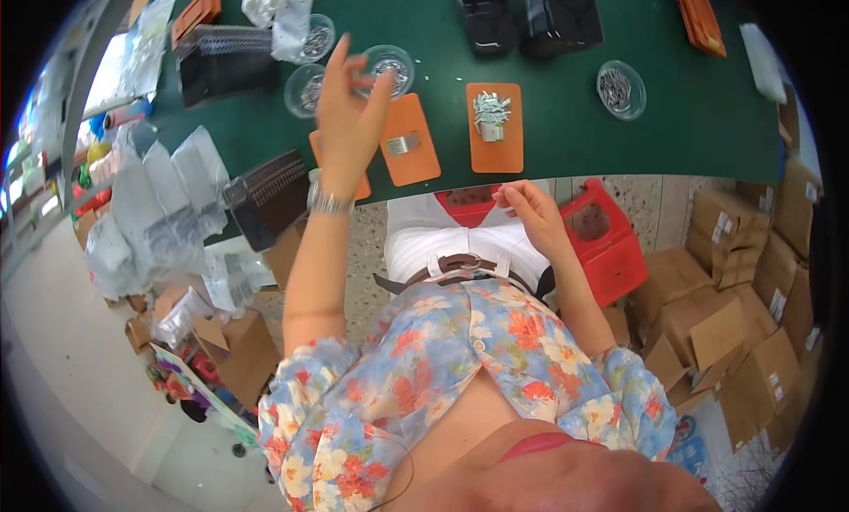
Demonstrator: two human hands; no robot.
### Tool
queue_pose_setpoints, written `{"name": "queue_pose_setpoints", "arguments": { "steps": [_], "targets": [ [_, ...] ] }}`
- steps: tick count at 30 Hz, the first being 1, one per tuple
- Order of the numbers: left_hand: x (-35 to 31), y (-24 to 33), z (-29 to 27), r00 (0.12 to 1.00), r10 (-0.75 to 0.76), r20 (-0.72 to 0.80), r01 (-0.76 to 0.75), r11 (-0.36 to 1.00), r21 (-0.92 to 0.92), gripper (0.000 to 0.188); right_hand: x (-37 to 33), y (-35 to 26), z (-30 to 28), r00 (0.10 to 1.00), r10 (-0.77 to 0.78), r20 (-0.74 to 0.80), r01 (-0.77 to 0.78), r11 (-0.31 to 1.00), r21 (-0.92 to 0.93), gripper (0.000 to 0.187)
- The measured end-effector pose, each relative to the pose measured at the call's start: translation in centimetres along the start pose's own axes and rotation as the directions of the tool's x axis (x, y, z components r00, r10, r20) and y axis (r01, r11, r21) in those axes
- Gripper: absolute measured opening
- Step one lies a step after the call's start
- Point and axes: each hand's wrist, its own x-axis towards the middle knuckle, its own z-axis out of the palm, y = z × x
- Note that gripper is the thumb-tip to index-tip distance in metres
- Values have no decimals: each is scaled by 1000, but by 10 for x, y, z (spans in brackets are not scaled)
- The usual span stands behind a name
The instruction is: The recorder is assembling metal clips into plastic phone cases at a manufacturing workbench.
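My left hand (349,114) is raised over the far left part of the green table, its fingers apart, with nothing visible in them. Beside it stand round clear bowls of small metal pieces; one bowl (409,59) is partly behind the hand. Under my wrist lies an orange board, mostly covered. A second orange board (416,167) carries a small metal piece (403,144). On a third orange board (495,158) sits a heap of small pale pieces (492,111). My right hand (534,213) is at the table's front edge, fingertips pinched together; what they hold, if anything, cannot be made out.
Another clear bowl of metal pieces (622,91) stands to the right on the green table (707,132). Black bins (559,19) are at the back, a black basket (225,65) at the left. Plastic-wrapped packs (168,194) crowd the left side. A red stool (606,242) and cardboard boxes (725,238) stand right.
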Motion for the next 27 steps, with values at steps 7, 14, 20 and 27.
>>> {"name": "queue_pose_setpoints", "arguments": {
  "steps": [7,14,20,27],
  "targets": [
    [98,42,29,940,-80,331,1,973,232,100,-37,15,19,980,-10,-196,14,1000,21,25],
    [106,-29,47,978,-205,46,96,630,770,105,-9,29,-4,993,-7,-118,-6,994,-113,24],
    [106,-25,57,953,-302,-11,183,548,816,102,10,25,-36,999,-22,-42,15,988,-152,26],
    [103,6,45,933,-353,72,250,778,576,108,15,17,-53,1000,18,-15,-21,979,-203,23]
  ]
}}
